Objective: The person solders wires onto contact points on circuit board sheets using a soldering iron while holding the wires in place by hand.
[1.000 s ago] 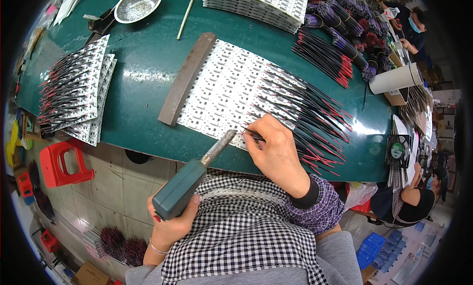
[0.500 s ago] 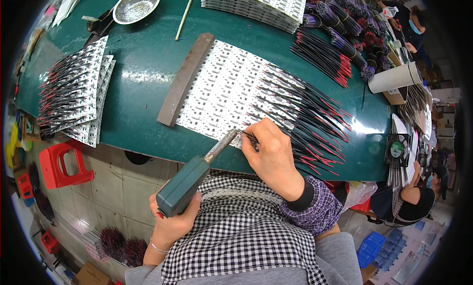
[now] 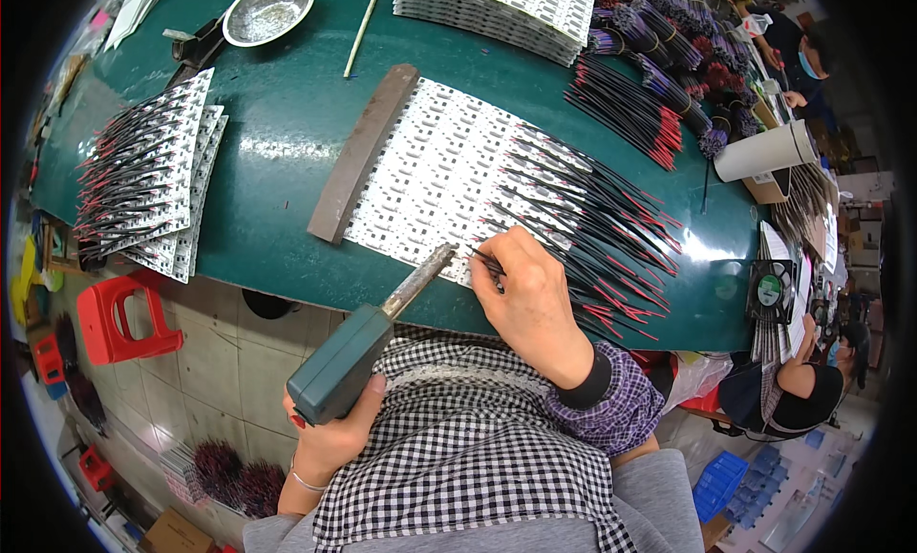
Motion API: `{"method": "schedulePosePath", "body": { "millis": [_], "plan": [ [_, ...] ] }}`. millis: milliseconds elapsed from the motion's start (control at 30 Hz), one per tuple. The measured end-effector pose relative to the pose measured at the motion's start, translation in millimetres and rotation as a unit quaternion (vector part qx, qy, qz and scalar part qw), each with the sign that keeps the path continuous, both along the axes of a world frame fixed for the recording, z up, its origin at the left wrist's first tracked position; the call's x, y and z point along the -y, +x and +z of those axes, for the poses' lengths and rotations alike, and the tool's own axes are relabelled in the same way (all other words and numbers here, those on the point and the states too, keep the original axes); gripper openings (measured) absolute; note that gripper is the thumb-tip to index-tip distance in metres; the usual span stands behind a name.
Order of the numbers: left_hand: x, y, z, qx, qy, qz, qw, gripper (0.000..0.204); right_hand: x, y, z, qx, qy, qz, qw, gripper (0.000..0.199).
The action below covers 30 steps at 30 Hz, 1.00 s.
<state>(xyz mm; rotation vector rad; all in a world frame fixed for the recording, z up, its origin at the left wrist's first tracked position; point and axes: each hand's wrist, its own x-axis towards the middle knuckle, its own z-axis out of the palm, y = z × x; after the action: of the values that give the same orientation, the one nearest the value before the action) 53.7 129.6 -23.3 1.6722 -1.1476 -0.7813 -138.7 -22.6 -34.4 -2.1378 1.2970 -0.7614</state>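
Observation:
My left hand (image 3: pixel 330 438) grips a teal soldering iron (image 3: pixel 351 360) by its thick handle, its metal tip pointing at the near edge of a white circuit panel (image 3: pixel 435 166). My right hand (image 3: pixel 530 300) pinches a thin black wire (image 3: pixel 482 257) and holds its end against the panel, just right of the iron's tip. Many black and red wires (image 3: pixel 592 228) fan out to the right from the panel's rows. A dark flat bar (image 3: pixel 363 152) lies along the panel's left edge on the green table (image 3: pixel 277 161).
A stack of wired panels (image 3: pixel 153 180) lies at the left, a metal bowl (image 3: pixel 269 9) and more white panels (image 3: pixel 506 9) at the back. Bundles of loose wires (image 3: pixel 659 85) and a white roll (image 3: pixel 769 150) sit at right. A red stool (image 3: pixel 119 319) stands below; other people work at right.
My right hand has slid slightly left along the panel's near edge with the wire. The iron's tip has stayed close beside it.

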Motion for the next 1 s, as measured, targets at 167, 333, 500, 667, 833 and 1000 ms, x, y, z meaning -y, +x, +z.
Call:
{"method": "schedulePosePath", "body": {
  "millis": [167,333,500,667,833,1000],
  "plan": [
    [-4,1,0,-0.035,0.006,0.032,0.999,0.016,0,-7,15,0.044,0.066,0.016,0.997,0.006],
    [-19,9,-4,-0.078,0.055,-0.014,0.995,0.037,-2,-11,17,0.031,-0.050,0.053,0.997,0.010],
    [-21,9,-1,-0.084,0.058,-0.007,0.995,0.036,-11,-4,24,0.112,-0.024,-0.001,0.993,0.012],
    [-27,9,-2,-0.079,0.069,-0.007,0.994,0.033,-15,-7,9,0.064,0.031,0.004,0.997,0.010],
    [-13,2,-2,-0.022,0.003,0.019,1.000,0.015,-15,-4,4,0.035,0.017,-0.001,0.999,0.008],
    [-16,4,-8,0.048,-0.017,-0.014,0.999,0.013,-14,-2,5,0.007,0.002,0.001,1.000,0.008]
  ]
}}
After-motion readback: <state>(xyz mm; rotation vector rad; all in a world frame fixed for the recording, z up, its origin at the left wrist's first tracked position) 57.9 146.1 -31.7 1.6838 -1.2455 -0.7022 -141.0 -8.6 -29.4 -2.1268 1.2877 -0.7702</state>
